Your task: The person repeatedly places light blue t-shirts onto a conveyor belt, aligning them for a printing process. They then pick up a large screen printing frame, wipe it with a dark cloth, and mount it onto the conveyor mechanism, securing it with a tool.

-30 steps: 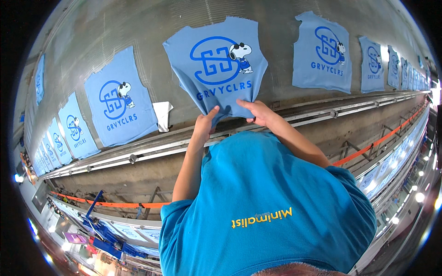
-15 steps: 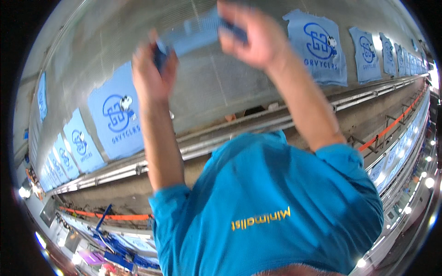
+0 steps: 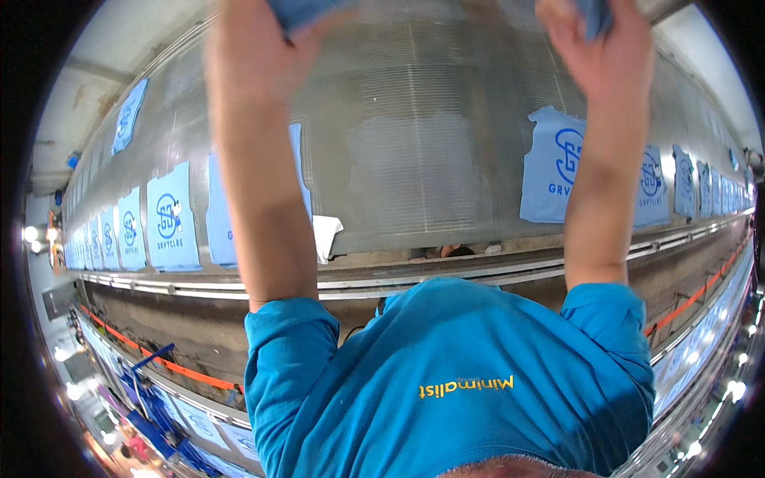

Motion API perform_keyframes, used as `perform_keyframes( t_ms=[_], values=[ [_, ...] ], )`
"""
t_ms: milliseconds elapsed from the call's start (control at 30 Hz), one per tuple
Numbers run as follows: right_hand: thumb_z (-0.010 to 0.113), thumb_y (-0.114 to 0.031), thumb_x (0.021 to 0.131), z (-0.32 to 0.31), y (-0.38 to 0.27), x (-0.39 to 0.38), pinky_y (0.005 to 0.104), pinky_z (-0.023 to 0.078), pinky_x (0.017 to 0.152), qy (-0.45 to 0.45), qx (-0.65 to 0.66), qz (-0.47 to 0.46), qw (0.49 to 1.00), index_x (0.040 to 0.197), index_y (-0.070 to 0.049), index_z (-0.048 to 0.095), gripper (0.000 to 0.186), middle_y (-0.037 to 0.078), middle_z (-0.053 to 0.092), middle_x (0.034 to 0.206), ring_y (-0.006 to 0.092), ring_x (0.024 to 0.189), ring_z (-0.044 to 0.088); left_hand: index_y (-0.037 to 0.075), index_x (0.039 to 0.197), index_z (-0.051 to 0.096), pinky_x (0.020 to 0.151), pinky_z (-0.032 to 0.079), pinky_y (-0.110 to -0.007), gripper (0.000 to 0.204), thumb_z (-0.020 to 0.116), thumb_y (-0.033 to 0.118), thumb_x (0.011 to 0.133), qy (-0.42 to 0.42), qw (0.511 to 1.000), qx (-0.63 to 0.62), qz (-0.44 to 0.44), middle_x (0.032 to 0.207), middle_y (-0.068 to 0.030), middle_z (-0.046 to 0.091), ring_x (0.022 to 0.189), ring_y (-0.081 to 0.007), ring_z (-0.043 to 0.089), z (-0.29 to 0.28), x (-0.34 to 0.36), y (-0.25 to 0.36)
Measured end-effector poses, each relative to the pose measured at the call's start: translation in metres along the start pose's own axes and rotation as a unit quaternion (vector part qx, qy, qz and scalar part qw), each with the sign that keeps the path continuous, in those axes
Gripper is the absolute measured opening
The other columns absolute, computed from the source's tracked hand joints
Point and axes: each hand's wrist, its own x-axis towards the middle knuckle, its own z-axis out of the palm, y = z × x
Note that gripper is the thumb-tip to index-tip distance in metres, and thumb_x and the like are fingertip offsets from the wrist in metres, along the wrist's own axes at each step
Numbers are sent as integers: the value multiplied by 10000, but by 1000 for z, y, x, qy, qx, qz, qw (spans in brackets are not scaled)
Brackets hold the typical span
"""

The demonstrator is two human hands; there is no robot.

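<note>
At the upper edge of the view, my left hand (image 3: 259, 52) is closed around a blue fabric piece (image 3: 309, 11). My right hand (image 3: 607, 52) pinches blue fabric too, at the upper right. The stretch between the two hands lies beyond the frame, and both hands are slightly blurred. Below them is a long grey table (image 3: 358, 167) with a paler rectangular patch at its middle. Light blue fabric panels with a dark blue print lie to either side: one panel (image 3: 544, 171) partly behind my right forearm, another (image 3: 219, 211) mostly covered by my left forearm.
Several more printed panels (image 3: 171, 215) run in a row along the table both ways. A white scrap (image 3: 327, 237) hangs at the near edge beside a metal rail (image 3: 382, 288). Behind me are an orange rail (image 3: 183, 366) and a blue metal frame (image 3: 151, 398).
Both hands have moved up and farther apart, carrying the blue fabric toward the top edge. My view has shifted, so the row of panels looks more level.
</note>
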Motion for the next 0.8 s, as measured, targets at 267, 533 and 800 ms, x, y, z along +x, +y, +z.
perform_keyframes(
  t_ms=[267,533,800],
  values=[
    [564,-339,980,-192,89,-280,445,364,1076,139,145,341,918,1433,-76,429,540,81,507,1410,263,1294,470,41,1201,576,646,535,-266,440,640,380,927,223,886,-46,-404,962,-86,688,775,-132,662,-71,-294,-43],
    [621,-276,958,-224,114,-197,428,473,894,186,-5,277,942,1259,-55,531,384,78,589,1208,235,1096,562,58,1026,605,705,518,-283,281,589,335,982,174,920,36,-349,936,-14,611,831,-102,580,-114,-254,-87],
    [646,-263,952,-192,19,-143,354,494,774,62,-34,111,991,1054,-60,616,230,79,666,1006,197,828,619,27,976,606,667,520,-283,314,600,340,984,89,987,28,-133,845,-25,620,765,-123,615,-51,-184,-37]
  ],
)
